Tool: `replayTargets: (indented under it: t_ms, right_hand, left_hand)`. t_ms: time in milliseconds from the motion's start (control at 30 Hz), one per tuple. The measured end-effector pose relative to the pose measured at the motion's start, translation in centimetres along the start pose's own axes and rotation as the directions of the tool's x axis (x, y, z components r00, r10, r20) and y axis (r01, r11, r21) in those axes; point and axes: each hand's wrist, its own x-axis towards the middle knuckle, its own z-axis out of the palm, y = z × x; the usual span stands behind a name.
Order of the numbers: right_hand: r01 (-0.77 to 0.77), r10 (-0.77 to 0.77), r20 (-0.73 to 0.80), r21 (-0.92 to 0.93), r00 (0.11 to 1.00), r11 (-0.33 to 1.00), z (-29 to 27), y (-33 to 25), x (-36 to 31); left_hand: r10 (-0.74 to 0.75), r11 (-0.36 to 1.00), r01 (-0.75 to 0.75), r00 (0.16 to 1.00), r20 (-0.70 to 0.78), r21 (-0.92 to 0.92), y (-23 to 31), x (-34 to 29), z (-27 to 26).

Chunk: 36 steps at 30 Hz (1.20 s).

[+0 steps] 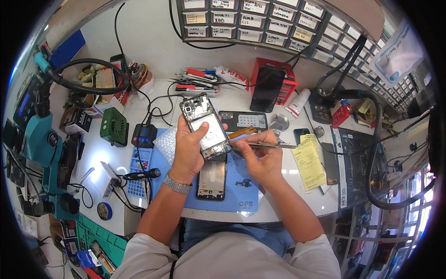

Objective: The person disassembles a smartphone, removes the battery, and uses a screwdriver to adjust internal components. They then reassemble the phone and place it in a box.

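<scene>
An opened smartphone (214, 134), its circuit boards and pale battery exposed, is held tilted above the mat by my left hand (188, 146). The left thumb lies across the battery and the fingers wrap behind. My right hand (262, 156) pinches metal tweezers (274, 145), whose tip is by the phone's lower right edge; whether it touches cannot be made out. Below the held phone lies a bare phone frame (211, 183) on the blue mat (188, 200), its upper end hidden. Beyond the hands rests a dark phone back cover (246, 120), with an amber flex strip (244, 133) near the tweezers.
A dark phone (268, 88) leans on a red box (285, 88) at the back. Yellow paper slips (309, 162) lie to the right. At left stand a teal microscope (46, 139) and a green fan-like device (114, 126). Labelled drawers (253, 21) hang above; a thick hose (374, 153) loops right.
</scene>
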Motion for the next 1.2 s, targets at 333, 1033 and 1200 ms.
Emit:
replayTargets:
  t_ms: [333,1033,1200]
  right_hand:
    - [0.148,-0.15,-0.005,0.167,0.989,0.975,0.6,1.0,-0.1]
    - [-0.061,0.0,-0.147,-0.409,0.989,0.91,-2.7,-0.2,2.5]
    - [-0.156,0.135,-0.081,-0.611,0.988,0.776,-3.7,-0.4,2.7]
  left_hand:
    - [-0.062,0.996,0.058,0.997,-0.05,-0.064,0.3,0.2,-0.2]
    - [-0.109,0.992,0.111,0.994,-0.029,0.066,-0.3,-0.3,0.8]
    - [-0.141,0.988,0.143,0.989,-0.034,0.064,-0.3,-0.2,0.5]
